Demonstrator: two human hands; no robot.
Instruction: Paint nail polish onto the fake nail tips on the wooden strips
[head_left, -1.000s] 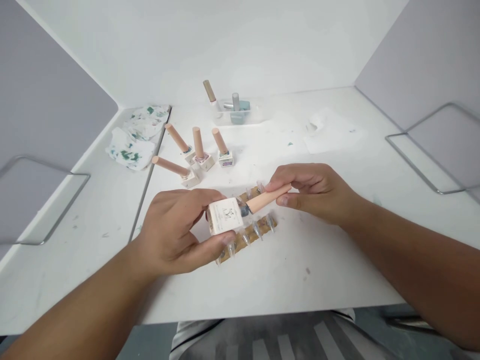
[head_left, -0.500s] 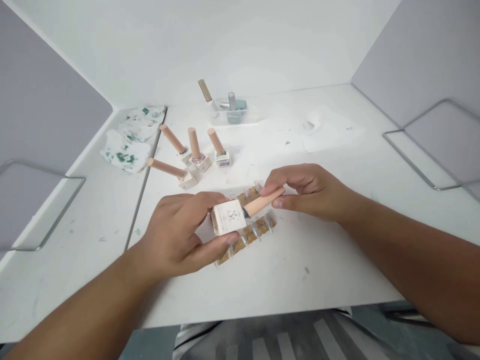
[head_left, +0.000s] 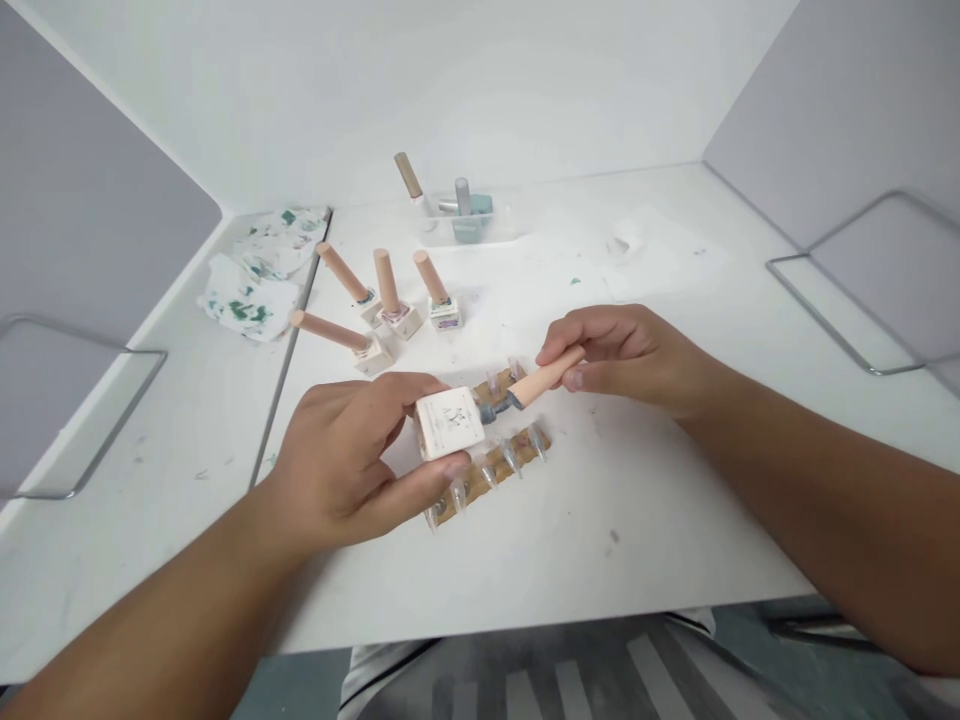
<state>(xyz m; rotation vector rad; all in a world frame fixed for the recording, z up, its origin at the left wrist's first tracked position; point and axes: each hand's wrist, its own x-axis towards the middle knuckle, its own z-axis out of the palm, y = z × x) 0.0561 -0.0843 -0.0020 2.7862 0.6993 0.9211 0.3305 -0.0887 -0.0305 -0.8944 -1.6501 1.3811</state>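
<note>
The left hand (head_left: 352,465) held a small square bottle (head_left: 450,423). The bottle was creamy white with flat sides and a tiny dark mark on its face. The thumb and fingers were pinched around it, and the palm faced up a little. The bottle hung just above the white table (head_left: 600,520).

The right hand (head_left: 626,355) pinched a long, smooth, peach-colored cap (head_left: 545,374). It was round like a stick. The cap was pulled a little way off the bottle, and a dark, wet neck showed between them.

Under the bottle lay a brown strip (head_left: 491,465) with clear, pointy fake nails (head_left: 512,455) stuck on it in rows.

Farther back stood four more bottles (head_left: 390,305) with the same peach caps, close together. A crumpled cloth (head_left: 259,275) with green spots lay to the left.
</note>
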